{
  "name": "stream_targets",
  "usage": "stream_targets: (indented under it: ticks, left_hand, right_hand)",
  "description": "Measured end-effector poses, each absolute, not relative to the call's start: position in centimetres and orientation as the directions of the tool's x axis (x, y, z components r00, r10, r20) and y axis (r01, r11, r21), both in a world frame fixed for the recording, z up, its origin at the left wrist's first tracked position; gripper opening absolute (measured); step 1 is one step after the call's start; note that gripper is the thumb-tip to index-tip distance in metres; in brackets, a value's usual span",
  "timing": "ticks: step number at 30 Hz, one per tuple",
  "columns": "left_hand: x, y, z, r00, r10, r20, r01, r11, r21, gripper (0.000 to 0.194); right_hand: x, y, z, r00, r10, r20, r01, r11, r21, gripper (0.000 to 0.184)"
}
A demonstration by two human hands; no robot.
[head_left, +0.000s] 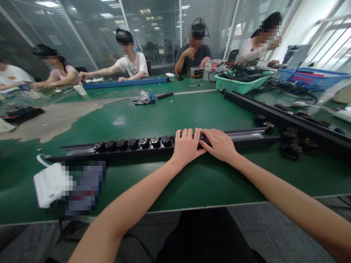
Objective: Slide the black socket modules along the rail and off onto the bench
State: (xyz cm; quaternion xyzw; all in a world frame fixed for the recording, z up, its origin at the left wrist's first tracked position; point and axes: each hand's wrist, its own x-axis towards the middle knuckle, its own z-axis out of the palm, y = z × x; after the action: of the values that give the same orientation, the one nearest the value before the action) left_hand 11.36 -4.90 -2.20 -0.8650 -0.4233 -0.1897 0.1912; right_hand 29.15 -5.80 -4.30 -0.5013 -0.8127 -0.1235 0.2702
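A long black rail [137,155] with a pale inner channel lies across the table in front of me. Several black socket modules [144,143] sit in a row inside its left half. My left hand [186,146] is closed over the rail just right of that row, fingers over the far edge and thumb on the near side. Beside it and touching it, my right hand [219,144] is closed with thumb and fingers round a black module in the channel, mostly hidden. Right of my hands, the channel shows its bare inside.
A second black rail [282,111] lies diagonally at right, with loose black modules [292,144] near it. Farther back stand a green basket [233,84] of cables and a blue basket [320,82]. A white device [51,184] lies front left. Several people sit across the table.
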Motion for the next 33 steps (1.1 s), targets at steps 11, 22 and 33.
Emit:
stream_targets:
  ticks: [11,22,33]
  left_hand:
    - [11.3,-5.7,-3.0,0.536,0.633,0.558,0.799,-0.594,-0.094,0.054]
    - [11.6,-6.1,-3.0,0.539,0.654,0.531,0.790,-0.611,-0.049,0.059]
    - [11.9,-6.3,-3.0,0.525,0.677,0.516,0.801,-0.597,-0.031,0.060]
  right_hand:
    - [29.7,-7.3,-4.9,-0.396,0.682,0.615,0.865,0.502,0.000,0.045]
    - [29.3,-7.9,-4.8,-0.366,0.714,0.596,0.877,0.479,-0.035,0.044]
    - [29.6,-7.9,-4.6,-0.369,0.732,0.572,0.870,0.489,-0.065,0.045]
